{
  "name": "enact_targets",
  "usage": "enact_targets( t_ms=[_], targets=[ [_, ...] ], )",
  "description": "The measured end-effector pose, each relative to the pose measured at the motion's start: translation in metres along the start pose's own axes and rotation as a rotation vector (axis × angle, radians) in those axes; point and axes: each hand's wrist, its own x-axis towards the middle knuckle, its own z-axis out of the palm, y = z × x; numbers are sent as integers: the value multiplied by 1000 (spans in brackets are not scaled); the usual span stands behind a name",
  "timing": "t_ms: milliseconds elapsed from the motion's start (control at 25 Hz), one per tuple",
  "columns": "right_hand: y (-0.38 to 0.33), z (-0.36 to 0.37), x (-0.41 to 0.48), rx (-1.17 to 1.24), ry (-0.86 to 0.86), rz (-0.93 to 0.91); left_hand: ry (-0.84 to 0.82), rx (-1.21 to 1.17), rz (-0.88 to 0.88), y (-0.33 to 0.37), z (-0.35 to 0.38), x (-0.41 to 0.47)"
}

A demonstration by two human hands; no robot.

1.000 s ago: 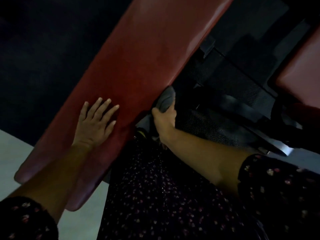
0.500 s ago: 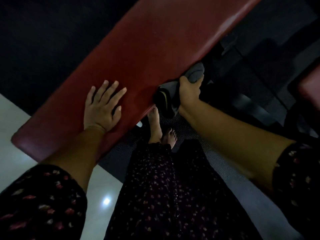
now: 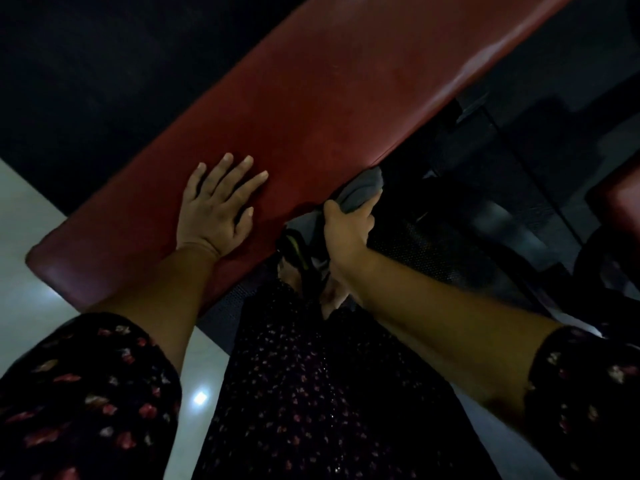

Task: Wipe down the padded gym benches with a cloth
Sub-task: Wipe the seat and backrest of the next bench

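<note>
A gray cloth (image 3: 363, 187) is bunched against the right-hand long edge of a red padded bench (image 3: 329, 98). The person's right hand (image 3: 348, 228) grips it, fingers curled around the wad and thumb clamped over it from the near side. The left hand (image 3: 216, 206) lies palm down on the bench top close to the near end, fingers straight and spread wide, holding nothing. Compared with half a second ago, the right hand and cloth sit farther back along that edge, nearer the left hand, which has kept its place on the padding. Just below the edge, a dark object with a yellowish stripe (image 3: 294, 245) sits beside the right wrist; what it is cannot be told. A bare foot (image 3: 330, 299) shows under the forearm on a dark perforated mat (image 3: 422, 244). A floral dress (image 3: 311, 393) fills the foreground, pale floor tiles (image 3: 24, 230) lie off the bench's near end, and a second red pad (image 3: 620, 206) shows at far right.
</note>
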Motion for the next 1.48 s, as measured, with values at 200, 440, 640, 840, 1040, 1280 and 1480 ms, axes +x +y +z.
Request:
enact_targets(
  t_ms=[200, 440, 640, 840, 1040, 1280, 1480],
  targets=[
    [30, 13, -17, 11, -150, 36, 10, 6, -3, -2, 0, -1],
    [0, -7, 19, 82, -46, 45, 30, 5, 0, -2, 0, -1],
    [5, 2, 8, 49, -63, 70, 29, 2, 12, -1, 1, 0],
    [15, 12, -3, 18, -148, 80, 33, 6, 12, -2, 0, 1],
    [9, -1, 27, 313, -45, 34, 24, 8, 7, -2, 1, 0],
    [57, 32, -27, 280, -285, 138, 50, 21, 11, -2, 3, 0],
    [9, -7, 26, 419, -120, 19, 49, 35, 14, -2, 3, -1]
  ],
)
